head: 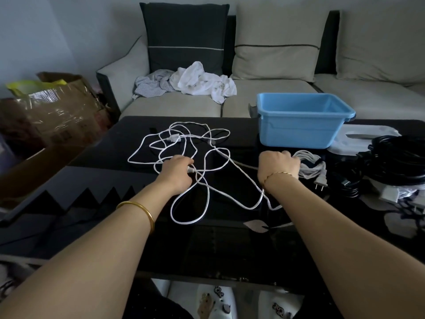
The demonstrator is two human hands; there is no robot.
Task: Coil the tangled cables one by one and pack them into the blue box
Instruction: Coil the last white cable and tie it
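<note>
Two closed grips: left hand [177, 173] on white cable [173, 137], right hand [278, 166] on coiled bundle [311, 168].

No text can be read anywhere (the dark marks on the cardboard box [57, 125] are too blurred).

White cable [173, 137] lies in tangled loops near the upright blue box [296, 134].
</note>
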